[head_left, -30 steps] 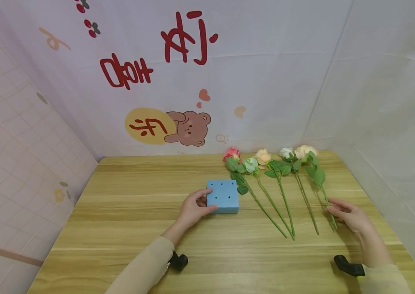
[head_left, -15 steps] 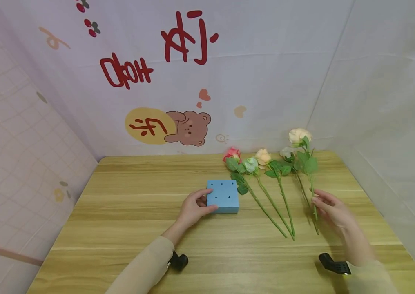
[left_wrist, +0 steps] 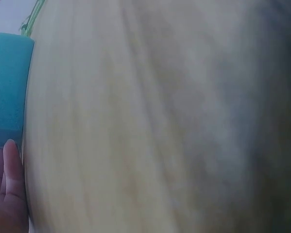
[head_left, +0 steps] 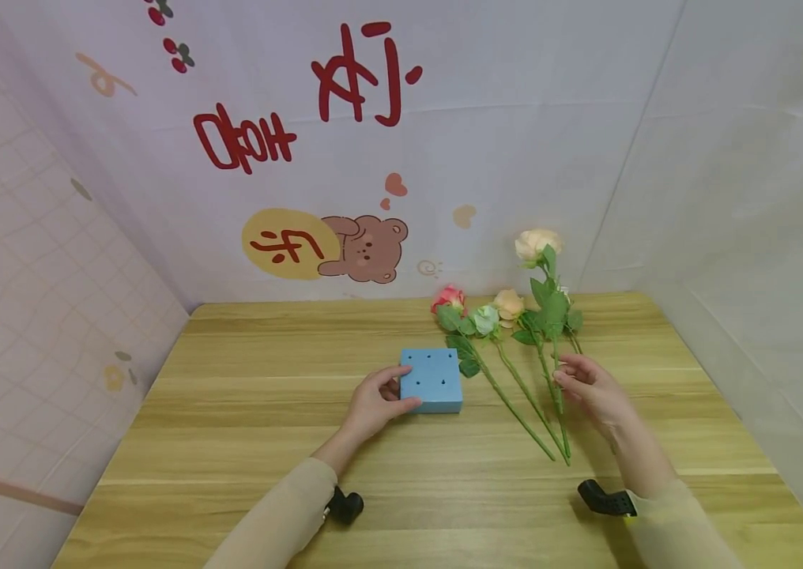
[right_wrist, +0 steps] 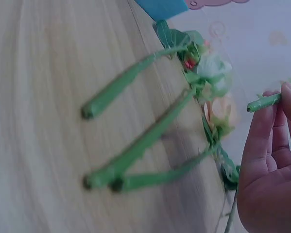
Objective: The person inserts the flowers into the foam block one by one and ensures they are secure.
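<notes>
A blue foam block point(head_left: 437, 393) with several small holes in its top sits on the wooden table. My left hand point(head_left: 373, 405) holds its left side, thumb at the front and fingers behind; the left wrist view shows fingertips at the end of the block point(left_wrist: 9, 82). My right hand point(head_left: 597, 393) pinches the stem of a cream rose point(head_left: 538, 246) between thumb and fingers. The rose is raised off the table, bloom up, its leaves in front of a white rose point(head_left: 563, 293) that is mostly hidden. In the right wrist view, the cut stem end point(right_wrist: 263, 103) pokes out beyond the fingers.
Between the block and my right hand lie a pink rose point(head_left: 450, 298), a mint rose point(head_left: 486, 319) and a peach rose point(head_left: 509, 303), their stems pointing toward me. Printed cloth walls point(head_left: 515, 150) stand at the back and sides of the table point(head_left: 266, 379).
My right hand has lifted the cream rose from the table's right side and carried it leftward, over the white rose. My left hand and the block have stayed put.
</notes>
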`<action>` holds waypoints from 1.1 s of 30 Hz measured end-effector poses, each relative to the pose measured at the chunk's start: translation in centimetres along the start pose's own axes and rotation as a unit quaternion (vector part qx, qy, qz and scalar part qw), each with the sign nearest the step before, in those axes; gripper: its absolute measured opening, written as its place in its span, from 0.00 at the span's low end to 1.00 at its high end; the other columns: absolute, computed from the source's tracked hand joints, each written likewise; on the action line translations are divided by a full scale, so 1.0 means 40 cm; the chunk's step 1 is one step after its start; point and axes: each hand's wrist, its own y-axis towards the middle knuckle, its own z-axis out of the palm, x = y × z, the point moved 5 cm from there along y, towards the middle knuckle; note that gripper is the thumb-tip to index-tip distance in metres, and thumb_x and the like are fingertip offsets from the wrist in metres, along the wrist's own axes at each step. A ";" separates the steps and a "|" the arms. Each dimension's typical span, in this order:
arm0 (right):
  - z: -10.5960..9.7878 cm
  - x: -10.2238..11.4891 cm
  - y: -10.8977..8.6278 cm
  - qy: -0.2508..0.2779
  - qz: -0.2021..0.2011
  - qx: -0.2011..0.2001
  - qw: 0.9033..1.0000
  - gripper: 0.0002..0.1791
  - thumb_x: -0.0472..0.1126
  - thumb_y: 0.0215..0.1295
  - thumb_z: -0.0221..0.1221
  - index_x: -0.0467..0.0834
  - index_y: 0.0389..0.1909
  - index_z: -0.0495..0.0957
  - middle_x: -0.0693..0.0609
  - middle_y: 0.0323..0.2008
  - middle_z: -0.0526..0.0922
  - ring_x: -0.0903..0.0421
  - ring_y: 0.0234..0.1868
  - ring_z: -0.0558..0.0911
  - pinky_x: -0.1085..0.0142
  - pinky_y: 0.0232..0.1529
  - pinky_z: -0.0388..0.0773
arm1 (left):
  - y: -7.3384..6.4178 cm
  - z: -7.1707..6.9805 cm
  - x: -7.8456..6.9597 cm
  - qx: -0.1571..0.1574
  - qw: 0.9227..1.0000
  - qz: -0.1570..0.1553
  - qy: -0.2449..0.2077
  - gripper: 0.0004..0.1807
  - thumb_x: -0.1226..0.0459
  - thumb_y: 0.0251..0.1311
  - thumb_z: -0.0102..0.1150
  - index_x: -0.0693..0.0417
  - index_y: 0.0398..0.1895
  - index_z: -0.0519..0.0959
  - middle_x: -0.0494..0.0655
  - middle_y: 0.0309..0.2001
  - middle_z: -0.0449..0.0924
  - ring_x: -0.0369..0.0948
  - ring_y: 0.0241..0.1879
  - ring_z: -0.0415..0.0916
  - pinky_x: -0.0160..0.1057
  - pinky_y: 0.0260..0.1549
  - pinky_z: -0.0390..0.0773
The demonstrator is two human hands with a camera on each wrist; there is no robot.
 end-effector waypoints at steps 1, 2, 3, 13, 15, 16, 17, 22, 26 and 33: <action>0.010 -0.002 0.004 -0.002 0.001 0.001 1.000 0.16 0.27 0.71 0.55 0.50 0.49 0.78 0.58 0.39 0.79 0.63 0.39 0.79 0.71 0.41 0.77 | 0.000 0.000 0.001 0.000 1.000 0.000 0.000 0.32 0.58 0.53 0.76 0.47 0.63 0.78 0.49 0.41 0.75 0.42 0.38 0.74 0.43 0.40 0.77; 0.019 -0.004 0.008 -0.008 0.002 0.004 1.000 0.15 0.27 0.71 0.55 0.50 0.50 0.77 0.57 0.39 0.79 0.63 0.39 0.79 0.71 0.41 0.77 | 0.001 0.000 0.002 -0.001 1.000 0.000 0.001 0.32 0.58 0.52 0.76 0.46 0.63 0.78 0.49 0.41 0.75 0.42 0.38 0.74 0.43 0.40 0.77; 0.028 -0.006 0.013 -0.012 0.002 0.004 1.000 0.15 0.27 0.71 0.54 0.49 0.51 0.77 0.57 0.39 0.79 0.62 0.38 0.79 0.71 0.40 0.77 | 0.001 0.000 0.001 -0.001 1.000 0.000 0.002 0.32 0.57 0.52 0.76 0.46 0.63 0.78 0.49 0.41 0.75 0.42 0.38 0.74 0.43 0.40 0.77; 0.116 -0.010 0.060 -0.094 -0.020 0.019 0.995 0.16 0.27 0.70 0.56 0.37 0.56 0.72 0.57 0.38 0.79 0.62 0.37 0.79 0.71 0.37 0.78 | 0.000 0.001 0.003 -0.002 1.000 0.002 0.004 0.32 0.58 0.52 0.76 0.46 0.63 0.78 0.48 0.41 0.75 0.42 0.37 0.74 0.43 0.39 0.77; 0.136 -0.013 0.070 -0.090 -0.025 0.024 0.995 0.15 0.26 0.69 0.56 0.39 0.54 0.72 0.56 0.37 0.79 0.62 0.37 0.80 0.70 0.37 0.79 | -0.001 0.000 0.003 -0.003 1.000 0.002 0.003 0.32 0.58 0.52 0.76 0.46 0.63 0.78 0.48 0.40 0.75 0.42 0.37 0.74 0.43 0.39 0.77; 0.146 -0.015 0.076 -0.088 -0.027 0.027 0.995 0.15 0.26 0.69 0.56 0.40 0.53 0.72 0.56 0.37 0.78 0.61 0.37 0.80 0.70 0.37 0.79 | -0.001 0.000 0.003 -0.003 1.000 0.001 0.002 0.32 0.58 0.52 0.76 0.46 0.63 0.78 0.48 0.40 0.75 0.42 0.37 0.74 0.43 0.39 0.77; 0.156 -0.017 0.082 -0.089 -0.027 0.028 0.995 0.15 0.25 0.68 0.57 0.40 0.52 0.72 0.55 0.37 0.78 0.61 0.37 0.80 0.69 0.38 0.79 | -0.001 0.000 0.004 -0.003 1.000 0.001 0.001 0.32 0.58 0.52 0.76 0.47 0.63 0.78 0.48 0.40 0.75 0.42 0.37 0.74 0.43 0.39 0.77; 0.197 -0.020 0.108 -0.112 -0.012 0.026 0.993 0.16 0.28 0.67 0.60 0.33 0.53 0.70 0.50 0.39 0.77 0.60 0.38 0.79 0.65 0.40 0.81 | 0.001 -0.002 0.007 -0.004 1.000 -0.001 -0.003 0.32 0.58 0.52 0.77 0.47 0.63 0.79 0.49 0.40 0.75 0.42 0.36 0.74 0.42 0.39 0.77; 0.231 -0.010 0.124 -0.130 -0.009 0.031 0.991 0.21 0.28 0.67 0.60 0.27 0.56 0.66 0.48 0.39 0.78 0.60 0.38 0.80 0.61 0.42 0.82 | 0.000 -0.002 0.007 -0.003 1.000 -0.001 -0.006 0.32 0.58 0.52 0.76 0.47 0.63 0.79 0.49 0.40 0.75 0.42 0.37 0.74 0.41 0.39 0.77; 0.288 0.008 0.145 -0.143 -0.027 0.037 0.989 0.22 0.29 0.66 0.62 0.26 0.57 0.66 0.48 0.38 0.79 0.55 0.38 0.81 0.57 0.40 0.83 | 0.001 -0.001 0.004 -0.005 1.000 0.001 -0.006 0.32 0.58 0.52 0.77 0.48 0.62 0.79 0.49 0.40 0.75 0.42 0.36 0.74 0.42 0.39 0.77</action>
